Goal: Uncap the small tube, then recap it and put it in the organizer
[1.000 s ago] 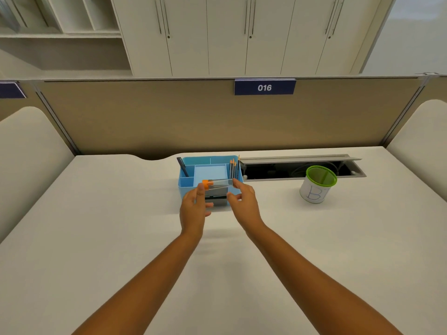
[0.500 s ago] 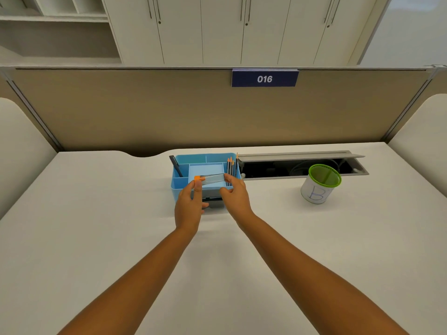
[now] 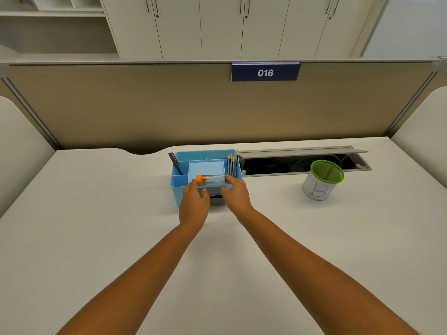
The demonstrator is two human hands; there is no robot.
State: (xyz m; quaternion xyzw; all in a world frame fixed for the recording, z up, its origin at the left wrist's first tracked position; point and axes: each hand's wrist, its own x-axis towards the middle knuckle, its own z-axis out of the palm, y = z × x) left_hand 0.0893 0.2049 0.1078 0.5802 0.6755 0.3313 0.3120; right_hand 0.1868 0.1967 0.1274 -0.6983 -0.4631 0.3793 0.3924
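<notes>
A small clear tube [image 3: 214,179] with an orange cap [image 3: 199,179] lies level over the front of the blue organizer [image 3: 178,184], cap pointing left. My left hand [image 3: 193,204] touches the cap end with its fingertips. At the other end, the fingers of my right hand [image 3: 235,193] pinch the tube's clear tip. The cap is on the tube. Whether the tube rests on the organizer's middle tray or hangs just above it is unclear.
The organizer holds several pencils [image 3: 232,165] at its right side and a dark pen [image 3: 175,163] at the left. A green-rimmed white cup marked B [image 3: 321,180] stands to the right. An open cable trough [image 3: 302,163] runs behind. A divider panel closes the desk's far edge.
Both hands have carried the capped tube forward and down, from in front of the organizer to over its front compartments. My view has tilted slightly downward.
</notes>
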